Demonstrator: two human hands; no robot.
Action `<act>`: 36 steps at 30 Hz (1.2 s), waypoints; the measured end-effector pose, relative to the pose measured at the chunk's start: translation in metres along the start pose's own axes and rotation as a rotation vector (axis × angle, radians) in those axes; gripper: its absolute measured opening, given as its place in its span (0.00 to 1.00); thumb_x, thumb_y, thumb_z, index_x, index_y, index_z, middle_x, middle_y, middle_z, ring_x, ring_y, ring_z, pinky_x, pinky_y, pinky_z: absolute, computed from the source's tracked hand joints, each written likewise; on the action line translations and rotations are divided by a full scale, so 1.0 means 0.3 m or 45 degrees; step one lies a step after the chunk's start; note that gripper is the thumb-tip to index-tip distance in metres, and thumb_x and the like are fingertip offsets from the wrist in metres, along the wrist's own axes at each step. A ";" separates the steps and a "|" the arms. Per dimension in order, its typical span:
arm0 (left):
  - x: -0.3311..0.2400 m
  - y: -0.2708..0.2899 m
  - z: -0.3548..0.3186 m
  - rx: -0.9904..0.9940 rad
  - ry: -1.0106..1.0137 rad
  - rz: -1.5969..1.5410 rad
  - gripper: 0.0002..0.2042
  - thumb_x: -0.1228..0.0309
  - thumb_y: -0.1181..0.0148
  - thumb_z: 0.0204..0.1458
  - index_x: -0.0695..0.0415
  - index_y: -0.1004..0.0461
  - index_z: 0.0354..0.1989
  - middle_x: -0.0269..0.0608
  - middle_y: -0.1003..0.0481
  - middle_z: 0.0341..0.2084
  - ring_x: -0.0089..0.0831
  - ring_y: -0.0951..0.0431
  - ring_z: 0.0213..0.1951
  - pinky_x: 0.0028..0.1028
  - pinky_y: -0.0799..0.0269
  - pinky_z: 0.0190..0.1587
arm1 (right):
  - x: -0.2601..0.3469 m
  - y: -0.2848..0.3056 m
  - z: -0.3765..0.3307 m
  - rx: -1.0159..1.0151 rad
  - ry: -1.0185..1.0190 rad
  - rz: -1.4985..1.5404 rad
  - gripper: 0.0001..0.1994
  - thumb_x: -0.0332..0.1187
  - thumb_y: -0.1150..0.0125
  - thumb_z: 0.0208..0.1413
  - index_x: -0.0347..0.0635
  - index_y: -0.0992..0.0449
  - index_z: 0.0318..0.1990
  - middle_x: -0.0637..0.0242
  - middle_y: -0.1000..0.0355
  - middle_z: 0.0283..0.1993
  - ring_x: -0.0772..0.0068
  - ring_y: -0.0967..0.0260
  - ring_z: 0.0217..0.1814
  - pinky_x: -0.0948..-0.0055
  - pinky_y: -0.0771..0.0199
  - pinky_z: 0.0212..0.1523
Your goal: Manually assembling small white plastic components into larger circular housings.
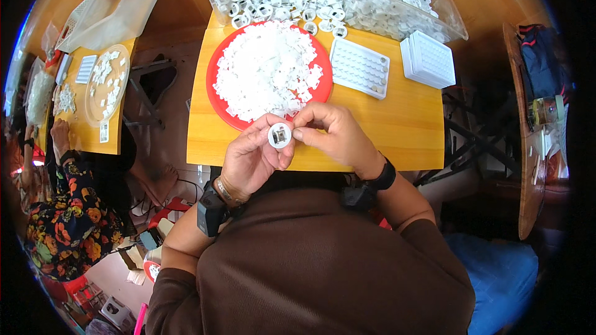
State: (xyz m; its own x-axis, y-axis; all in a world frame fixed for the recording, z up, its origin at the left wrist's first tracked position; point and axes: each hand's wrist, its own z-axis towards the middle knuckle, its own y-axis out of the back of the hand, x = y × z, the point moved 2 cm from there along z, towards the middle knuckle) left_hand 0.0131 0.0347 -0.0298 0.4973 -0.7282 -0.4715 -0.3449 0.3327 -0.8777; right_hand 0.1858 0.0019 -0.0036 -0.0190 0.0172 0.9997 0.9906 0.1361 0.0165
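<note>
My left hand [251, 156] holds a small round white plastic part [280, 136] between thumb and fingers, its dark, roughly square middle facing up. At its right edge, the thumb and forefinger of my right hand [328, 131] are pinched together. Whatever lies between those fingertips, if anything, is too small to make out. Just beyond both hands a round red tray [217, 100] carries a heap of small white plastic pieces [264, 68].
Clear bins [456, 22] of white round parts stand at the table's far edge. To the right are a white grid tray [360, 68] and a stack of white trays [428, 59]. Another person in a flowered garment [74, 217] sits left, by a second table [112, 139].
</note>
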 end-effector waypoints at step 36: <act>0.003 -0.013 -0.020 -0.280 0.026 0.331 0.11 0.65 0.50 0.61 0.59 0.32 0.44 0.39 0.26 0.28 0.24 0.26 0.26 0.21 0.31 0.29 | 0.083 -0.056 -0.018 -0.114 0.744 -0.918 0.09 0.19 0.37 0.41 0.41 0.29 0.30 0.63 0.31 0.29 0.57 0.32 0.31 0.65 0.31 0.32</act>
State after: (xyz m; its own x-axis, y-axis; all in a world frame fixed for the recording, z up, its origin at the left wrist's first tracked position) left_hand 0.0102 0.0291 -0.0262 0.3549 -0.6486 -0.6733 -0.6228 0.3731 -0.6877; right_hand 0.1696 -0.0051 0.0213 -0.5866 -0.5463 0.5979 0.7731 -0.1577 0.6143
